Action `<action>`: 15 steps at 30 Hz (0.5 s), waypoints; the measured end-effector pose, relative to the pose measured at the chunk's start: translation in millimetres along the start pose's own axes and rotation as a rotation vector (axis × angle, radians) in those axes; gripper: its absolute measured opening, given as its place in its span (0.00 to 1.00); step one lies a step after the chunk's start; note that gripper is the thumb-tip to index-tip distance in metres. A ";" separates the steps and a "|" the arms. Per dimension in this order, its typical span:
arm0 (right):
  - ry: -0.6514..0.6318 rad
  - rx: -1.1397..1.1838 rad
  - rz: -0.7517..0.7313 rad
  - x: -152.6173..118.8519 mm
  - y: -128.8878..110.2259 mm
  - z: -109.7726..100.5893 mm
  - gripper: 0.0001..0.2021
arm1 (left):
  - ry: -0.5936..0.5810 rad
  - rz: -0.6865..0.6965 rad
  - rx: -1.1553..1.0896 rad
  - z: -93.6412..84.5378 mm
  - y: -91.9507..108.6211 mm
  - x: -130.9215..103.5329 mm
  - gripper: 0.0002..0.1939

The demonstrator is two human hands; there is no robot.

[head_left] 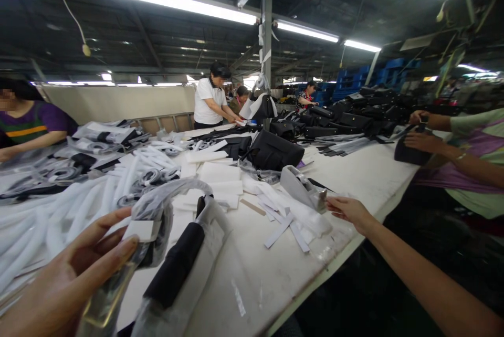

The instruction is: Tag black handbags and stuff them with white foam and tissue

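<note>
Gripping film-wrapped strap [164,221] with left hand [74,269], near left; holding right hand [350,212] at grey dispenser [296,185], cannot tell if pinching; already wrapped, apparently not yet taped

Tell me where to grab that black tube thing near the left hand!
Probably across the middle of the black tube, from above: its long, rounded top shows, while the left hand is to its left and a plastic-wrapped pale strip runs along its right.
</note>
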State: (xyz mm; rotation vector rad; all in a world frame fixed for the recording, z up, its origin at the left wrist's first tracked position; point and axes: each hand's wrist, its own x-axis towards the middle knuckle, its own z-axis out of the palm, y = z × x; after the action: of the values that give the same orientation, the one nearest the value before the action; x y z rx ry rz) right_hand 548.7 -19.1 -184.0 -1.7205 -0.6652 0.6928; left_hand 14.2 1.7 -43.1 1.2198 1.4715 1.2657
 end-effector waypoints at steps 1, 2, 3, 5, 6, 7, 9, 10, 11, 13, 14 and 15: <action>0.025 -0.009 -0.007 1.2 5.2 0.8 0.10 | 0.001 -0.006 -0.011 -0.6 -0.6 0.4 0.47; 0.051 -0.022 -0.017 1.4 9.1 1.8 0.10 | 0.000 -0.018 -0.016 -1.6 -1.5 0.9 0.47; 0.072 -0.035 -0.031 -0.2 11.3 3.3 0.10 | -0.003 -0.031 -0.018 -2.8 -2.4 1.4 0.47; 0.087 -0.057 -0.075 -11.0 9.5 10.8 0.13 | -0.049 -0.059 -0.023 -4.7 -3.2 0.7 0.45; 0.074 -0.056 -0.103 -21.0 4.8 17.9 0.15 | -0.087 -0.060 -0.041 -4.7 -2.4 -0.9 0.44; 0.037 -0.053 -0.143 -34.3 -2.5 27.6 0.17 | -0.127 -0.048 -0.069 -3.9 -0.8 -3.3 0.43; -0.097 -0.029 -0.237 -70.6 -25.0 53.2 0.20 | -0.195 0.009 -0.135 0.8 3.9 -9.4 0.40; -0.226 -0.045 -0.325 -92.6 -39.7 67.8 0.19 | -0.210 0.050 -0.169 4.3 6.3 -12.2 0.37; -0.337 -0.055 -0.410 -116.2 -56.0 82.7 0.18 | -0.233 0.080 -0.195 8.1 8.2 -14.5 0.35; -0.521 -0.029 -0.516 -163.5 -90.3 112.1 0.17 | -0.278 0.136 -0.215 15.1 9.3 -17.4 0.32; -0.605 0.006 -0.554 -184.8 -106.6 126.3 0.17 | -0.293 0.166 -0.207 17.6 8.6 -18.1 0.31; -0.675 0.058 -0.592 -203.3 -121.3 140.1 0.17 | -0.299 0.201 -0.191 19.3 7.1 -18.4 0.30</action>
State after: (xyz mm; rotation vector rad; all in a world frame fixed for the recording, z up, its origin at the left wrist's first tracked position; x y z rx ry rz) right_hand 298.8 -50.6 -73.4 -1.1162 -1.5260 0.8451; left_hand 37.5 -12.5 -39.2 1.3837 1.0109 1.2583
